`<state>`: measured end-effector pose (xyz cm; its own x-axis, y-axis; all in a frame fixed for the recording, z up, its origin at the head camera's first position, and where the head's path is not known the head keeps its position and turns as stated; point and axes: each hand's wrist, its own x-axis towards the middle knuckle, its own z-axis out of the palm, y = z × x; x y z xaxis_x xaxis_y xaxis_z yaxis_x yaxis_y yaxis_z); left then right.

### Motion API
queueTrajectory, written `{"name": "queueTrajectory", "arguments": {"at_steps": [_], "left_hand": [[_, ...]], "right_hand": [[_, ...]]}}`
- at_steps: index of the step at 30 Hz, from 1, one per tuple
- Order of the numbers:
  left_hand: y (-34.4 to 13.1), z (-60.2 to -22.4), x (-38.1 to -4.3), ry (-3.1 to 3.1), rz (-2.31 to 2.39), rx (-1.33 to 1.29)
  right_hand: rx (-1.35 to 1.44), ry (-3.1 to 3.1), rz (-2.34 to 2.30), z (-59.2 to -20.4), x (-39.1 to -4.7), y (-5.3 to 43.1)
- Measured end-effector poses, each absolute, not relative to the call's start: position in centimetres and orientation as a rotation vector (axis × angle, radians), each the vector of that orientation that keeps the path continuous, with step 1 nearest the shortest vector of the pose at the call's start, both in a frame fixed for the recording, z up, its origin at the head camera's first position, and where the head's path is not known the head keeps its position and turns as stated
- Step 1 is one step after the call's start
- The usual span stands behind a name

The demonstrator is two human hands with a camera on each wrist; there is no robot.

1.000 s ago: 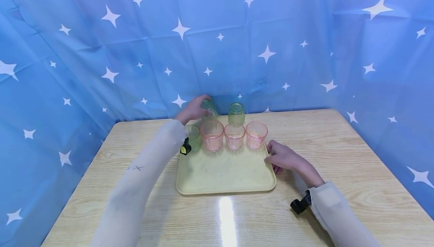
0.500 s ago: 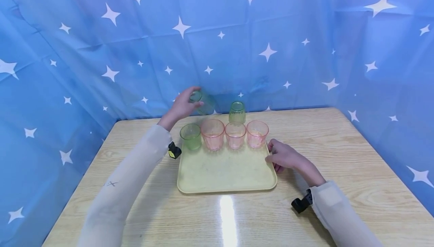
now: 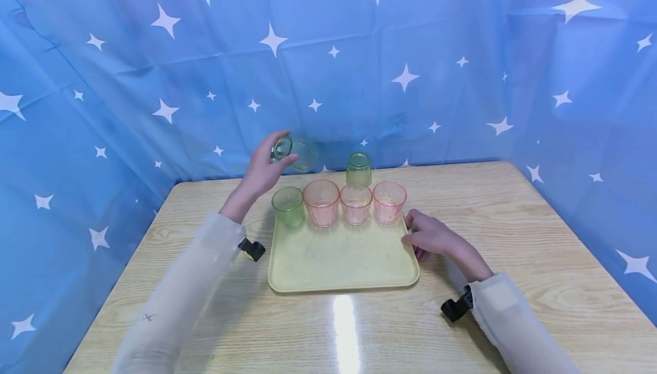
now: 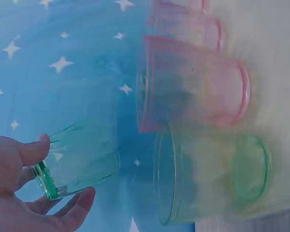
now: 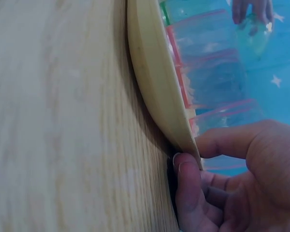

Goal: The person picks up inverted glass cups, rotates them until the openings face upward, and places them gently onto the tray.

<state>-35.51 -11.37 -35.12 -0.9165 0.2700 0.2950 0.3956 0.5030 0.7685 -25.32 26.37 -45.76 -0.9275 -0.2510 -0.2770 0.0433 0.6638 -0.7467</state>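
Observation:
My left hand (image 3: pixel 262 171) grips a green drinking glass (image 3: pixel 305 155) by its base and holds it in the air, tipped on its side, behind the tray's back left corner. In the left wrist view, thumb and fingers curl round the thick base of that glass (image 4: pixel 89 159). My right hand (image 3: pixel 432 234) pinches the right rim of a cream tray (image 3: pixel 344 265), thumb above and fingers below, as the right wrist view also shows. Along the tray's back edge stand a green glass (image 3: pixel 289 208) and three pink glasses (image 3: pixel 321 207), mouths up in a row.
Another green glass (image 3: pixel 359 171) stands upside down behind the pink row, near the table's back edge. The wooden table (image 3: pixel 487 208) meets a blue curtain (image 3: pixel 328 66) with white stars at the back and sides.
My left hand has lifted the green glass off the table behind the row, drawn it left and turned it onto its side. The right hand stays at the tray rim.

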Motion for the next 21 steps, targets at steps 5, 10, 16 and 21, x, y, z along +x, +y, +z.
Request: {"name": "queueTrajectory", "arguments": {"at_steps": [5, 10, 16, 21], "left_hand": [[-11.4, -35.3, -33.4, -2.528, -1.511, -0.525], [-11.2, -35.7, -31.3, -2.457, -1.670, -0.525], [-10.7, -36.4, -28.9, -2.325, -1.924, -0.539], [-10.5, -37.3, -27.5, -2.248, -2.064, -0.518]], "right_hand": [[-0.163, 2.524, -1.149, -45.7, -25.3, 26.4], [-0.160, 2.524, -1.141, -45.8, -25.3, 26.4], [-0.167, 2.528, -1.143, -45.8, -25.4, 26.4], [-0.169, 2.522, -1.145, -45.8, -25.3, 26.3]]}}
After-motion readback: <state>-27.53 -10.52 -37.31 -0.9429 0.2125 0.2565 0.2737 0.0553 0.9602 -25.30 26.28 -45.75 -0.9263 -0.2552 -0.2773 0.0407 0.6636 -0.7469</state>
